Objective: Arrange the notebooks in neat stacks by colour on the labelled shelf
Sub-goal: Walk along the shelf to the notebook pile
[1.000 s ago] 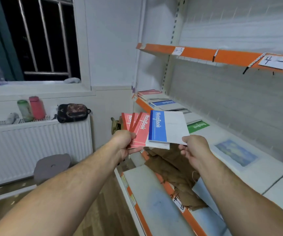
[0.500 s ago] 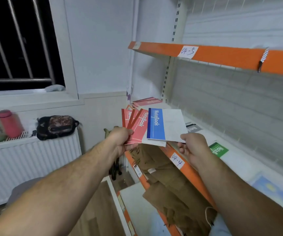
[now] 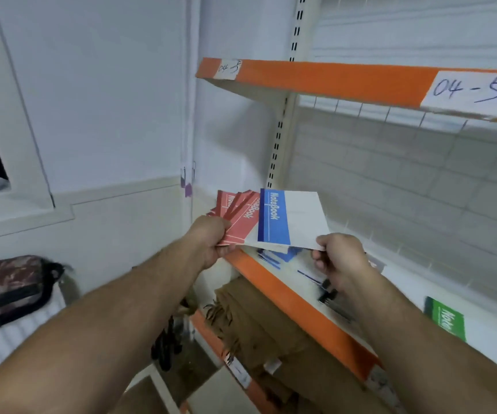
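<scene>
My left hand (image 3: 214, 240) grips a fan of several red notebooks (image 3: 239, 218) by their lower corners. My right hand (image 3: 338, 258) pinches the lower right corner of a blue-and-white notebook (image 3: 289, 218) that overlaps the red ones. Both are held over the left end of the orange-edged shelf (image 3: 286, 291). On that shelf, under the held ones, lie blue notebooks (image 3: 277, 256). A green notebook (image 3: 446, 321) lies further right on the shelf.
An upper orange shelf (image 3: 331, 79) carries paper labels reading 04-5 (image 3: 470, 88). Brown cloth (image 3: 271, 327) is piled on the lower shelf. A dark patterned bag (image 3: 11, 288) sits on the white radiator at left. A dark item (image 3: 329, 294) lies on the shelf by my right wrist.
Both hands have carried the notebooks up and toward the left end of the shelf. The view has swung closer to the shelf; the grips are unchanged.
</scene>
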Demonstrator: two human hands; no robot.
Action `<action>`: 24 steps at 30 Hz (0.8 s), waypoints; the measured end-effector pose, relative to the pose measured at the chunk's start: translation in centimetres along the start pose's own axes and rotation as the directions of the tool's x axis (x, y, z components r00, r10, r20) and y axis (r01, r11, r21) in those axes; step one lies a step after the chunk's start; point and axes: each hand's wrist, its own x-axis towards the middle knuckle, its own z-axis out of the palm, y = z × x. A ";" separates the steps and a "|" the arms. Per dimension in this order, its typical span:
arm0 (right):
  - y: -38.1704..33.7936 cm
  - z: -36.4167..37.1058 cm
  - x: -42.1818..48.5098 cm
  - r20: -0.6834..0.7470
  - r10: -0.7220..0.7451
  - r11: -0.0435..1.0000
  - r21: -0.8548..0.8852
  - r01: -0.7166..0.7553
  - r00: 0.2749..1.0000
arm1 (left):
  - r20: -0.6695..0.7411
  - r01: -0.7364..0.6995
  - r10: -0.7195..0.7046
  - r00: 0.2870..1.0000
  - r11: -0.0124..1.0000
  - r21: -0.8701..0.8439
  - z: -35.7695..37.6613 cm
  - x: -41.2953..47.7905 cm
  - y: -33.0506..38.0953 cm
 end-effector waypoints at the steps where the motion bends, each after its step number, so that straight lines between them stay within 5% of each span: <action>1: -0.2 1.3 0.9 -0.022 -0.001 1.000 0.002 0.001 1.000 | 0.021 0.008 -0.009 1.000 1.000 0.017 -0.5 1.7 0.8; 16: -1.4 8.7 8.0 -0.305 0.016 1.000 0.029 -0.007 0.952 | 0.203 -0.026 -0.061 0.977 0.917 0.398 -0.9 18.4 5.6; 24: -1.3 9.3 8.3 -0.348 0.034 0.999 0.043 -0.021 0.937 | 0.305 -0.356 0.186 0.934 0.415 0.837 -0.3 21.7 5.7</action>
